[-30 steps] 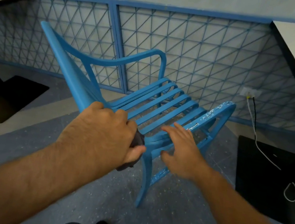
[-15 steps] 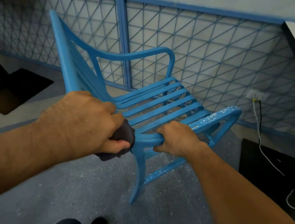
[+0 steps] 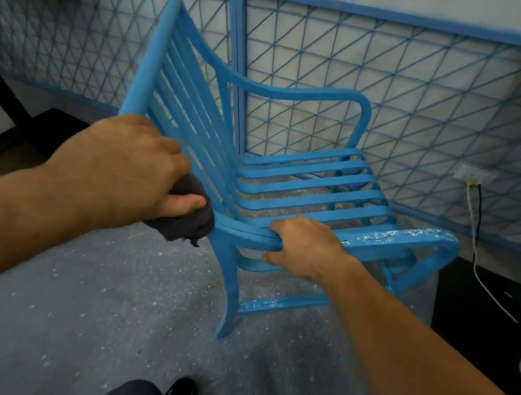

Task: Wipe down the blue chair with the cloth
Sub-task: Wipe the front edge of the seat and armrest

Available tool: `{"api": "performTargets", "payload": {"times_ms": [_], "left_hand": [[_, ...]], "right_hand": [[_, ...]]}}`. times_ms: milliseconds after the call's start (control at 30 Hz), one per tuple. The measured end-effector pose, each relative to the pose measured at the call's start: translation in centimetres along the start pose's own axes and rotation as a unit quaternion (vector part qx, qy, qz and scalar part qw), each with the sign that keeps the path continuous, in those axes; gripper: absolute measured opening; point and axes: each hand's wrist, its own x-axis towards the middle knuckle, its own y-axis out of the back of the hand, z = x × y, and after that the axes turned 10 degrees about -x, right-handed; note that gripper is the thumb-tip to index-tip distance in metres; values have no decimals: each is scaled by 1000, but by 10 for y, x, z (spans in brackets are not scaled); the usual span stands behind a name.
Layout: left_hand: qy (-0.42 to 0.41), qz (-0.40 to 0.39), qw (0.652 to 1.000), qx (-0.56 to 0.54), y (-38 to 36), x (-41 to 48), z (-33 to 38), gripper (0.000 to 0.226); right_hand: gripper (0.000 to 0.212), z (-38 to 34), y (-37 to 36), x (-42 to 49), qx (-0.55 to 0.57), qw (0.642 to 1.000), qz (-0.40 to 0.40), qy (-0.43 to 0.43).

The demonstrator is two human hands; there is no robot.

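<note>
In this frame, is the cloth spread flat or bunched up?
Bunched up: the dark cloth is a crumpled wad gripped in the left hand, held against the blue chair at its near side.

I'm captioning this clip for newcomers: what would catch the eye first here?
The bright blue slatted chair fills the centre, before a blue mesh fence. The left hand grips a dark cloth against it; the right hand grips the near armrest.
</note>
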Motion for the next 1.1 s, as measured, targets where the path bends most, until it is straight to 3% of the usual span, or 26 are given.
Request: {"api": "performTargets", "payload": {"times_ms": [200,367,467,600,667,767,833,933,1100], "left_hand": [[48,-38,994,89,-31,-13,56,33],[74,-161,974,144,-26,1,62,72],[75,-186,975,98,-26,22,61,65],[99,-279,955,-19,-25,43,57,54],[86,-254,963,9,-26,34,59,48],[18,-138,984,107,-35,4,66,23],[-3,-107,987,120,-44,-4,66,20],[-1,-118,991,68,-43,13,68,37],[99,-211,972,-41,-57,55,77,45]], "right_hand": [[47,14,3,-12,-7,1000,-21,-9],[54,17,6,-8,-31,999,-29,-19],[54,20,5,-8,-21,999,-25,-20],[50,19,6,-9,-25,999,-23,-17],[50,19,8,-11,-25,999,-21,-18],[49,19,9,-13,-18,999,-21,-20],[47,18,9,-13,-14,999,-22,-22],[45,17,9,-11,-18,999,-20,-27],[48,20,6,-7,-15,999,-22,-31]]}}
